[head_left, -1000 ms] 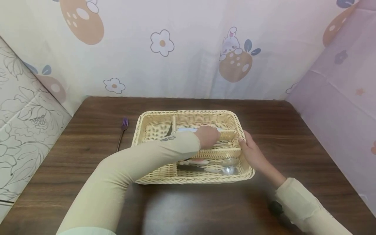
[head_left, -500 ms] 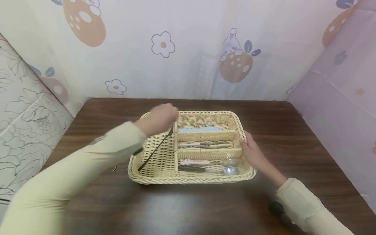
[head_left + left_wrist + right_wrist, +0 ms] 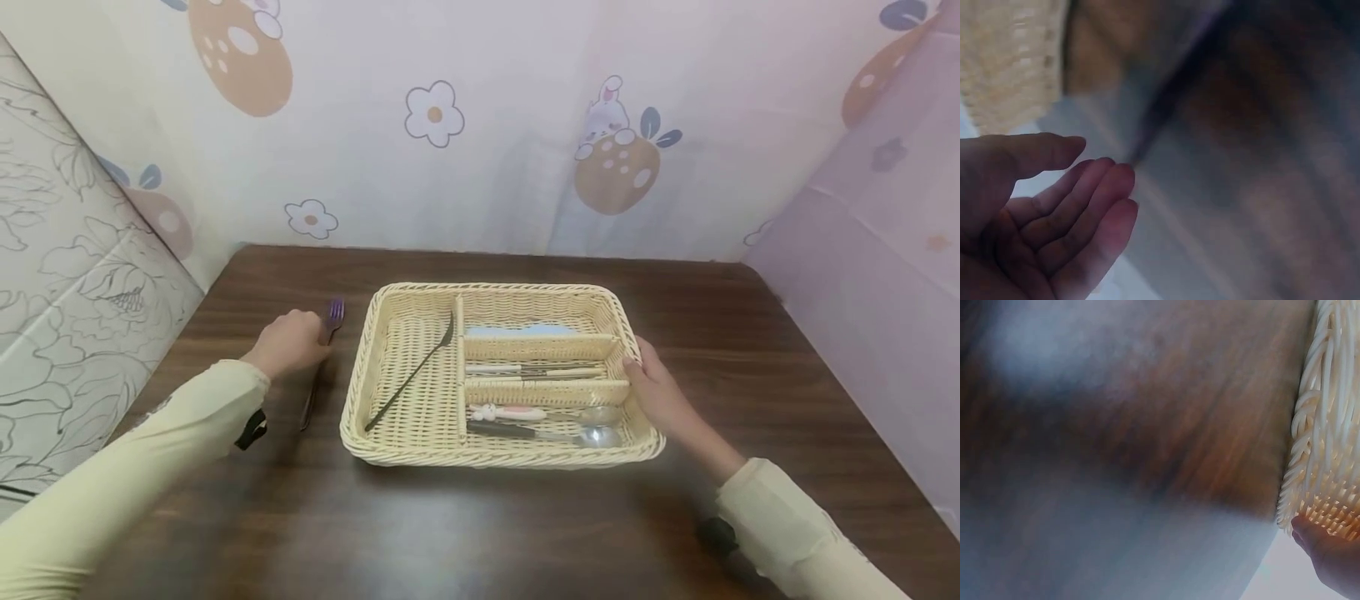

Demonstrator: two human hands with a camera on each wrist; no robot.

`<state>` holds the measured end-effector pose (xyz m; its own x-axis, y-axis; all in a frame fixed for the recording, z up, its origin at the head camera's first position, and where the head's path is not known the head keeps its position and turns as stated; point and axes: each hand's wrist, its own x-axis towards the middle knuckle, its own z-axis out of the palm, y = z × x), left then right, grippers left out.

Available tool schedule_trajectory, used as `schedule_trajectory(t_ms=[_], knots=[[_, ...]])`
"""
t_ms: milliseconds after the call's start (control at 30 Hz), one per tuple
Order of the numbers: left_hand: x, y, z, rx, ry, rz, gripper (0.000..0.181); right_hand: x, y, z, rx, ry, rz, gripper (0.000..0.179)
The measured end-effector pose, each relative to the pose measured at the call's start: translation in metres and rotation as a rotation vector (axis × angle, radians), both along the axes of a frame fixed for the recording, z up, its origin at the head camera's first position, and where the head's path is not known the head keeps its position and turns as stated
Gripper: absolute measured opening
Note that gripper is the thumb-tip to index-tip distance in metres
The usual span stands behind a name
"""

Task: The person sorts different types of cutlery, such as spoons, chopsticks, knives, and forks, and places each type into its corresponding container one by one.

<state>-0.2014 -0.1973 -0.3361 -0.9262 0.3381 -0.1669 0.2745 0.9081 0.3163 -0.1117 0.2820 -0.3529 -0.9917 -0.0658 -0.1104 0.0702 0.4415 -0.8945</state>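
Note:
My left hand (image 3: 291, 340) is beside a purple-tined, dark-handled fork (image 3: 309, 402) that lies on the table left of the basket. In the left wrist view the thumb and fingers of the left hand (image 3: 1063, 219) are apart, with nothing between them; the fork's handle (image 3: 1169, 103) is a dark blur past the fingertips. My right hand (image 3: 654, 388) grips the right rim of a cream woven basket (image 3: 498, 457), its thumb over the edge. A dark slim utensil (image 3: 411, 380) with a curved head lies diagonally in the basket's left compartment.
The basket's right side has three compartments. At the back is a pale blue item (image 3: 521, 331), in the middle thin light-handled utensils (image 3: 491, 369), in front a rabbit-handled spoon (image 3: 516, 412) and a dark-handled spoon (image 3: 598, 437). A patterned curtain (image 3: 510, 183) hangs behind the table.
My left hand has moved left from over the basket's middle compartment, past its left compartment, to the fork on the table. The right hand has stayed on the rim.

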Motion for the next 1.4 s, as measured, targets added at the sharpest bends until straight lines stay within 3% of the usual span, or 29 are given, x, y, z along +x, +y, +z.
schedule_trajectory(t_ms=[167,333,733,833,1100,1267,1400], knots=[[-0.002,-0.006,-0.017,0.003,-0.015,0.064,0.037,0.001,0.001,-0.001,-0.019,-0.002,0.01,0.053],[-0.007,-0.006,-0.025,0.033,-0.028,0.067,0.033,0.001,0.001,-0.001,-0.013,-0.002,0.018,0.054],[-0.013,-0.003,-0.014,0.168,-0.273,0.148,0.016,0.001,0.001,-0.002,-0.019,0.006,0.009,0.053],[-0.012,-0.001,-0.005,0.178,-0.304,0.137,0.021,0.0,0.001,-0.002,-0.025,0.006,0.009,0.053],[-0.009,0.006,0.032,0.157,-0.22,0.043,0.03,0.0,0.001,-0.001,-0.025,0.003,0.012,0.052],[-0.004,0.017,0.056,0.2,-0.204,0.053,0.022,0.0,0.001,0.0,-0.031,-0.01,0.017,0.053],[-0.001,0.032,0.069,0.259,-0.212,0.059,0.018,0.0,0.001,0.001,-0.047,-0.021,0.021,0.053]])
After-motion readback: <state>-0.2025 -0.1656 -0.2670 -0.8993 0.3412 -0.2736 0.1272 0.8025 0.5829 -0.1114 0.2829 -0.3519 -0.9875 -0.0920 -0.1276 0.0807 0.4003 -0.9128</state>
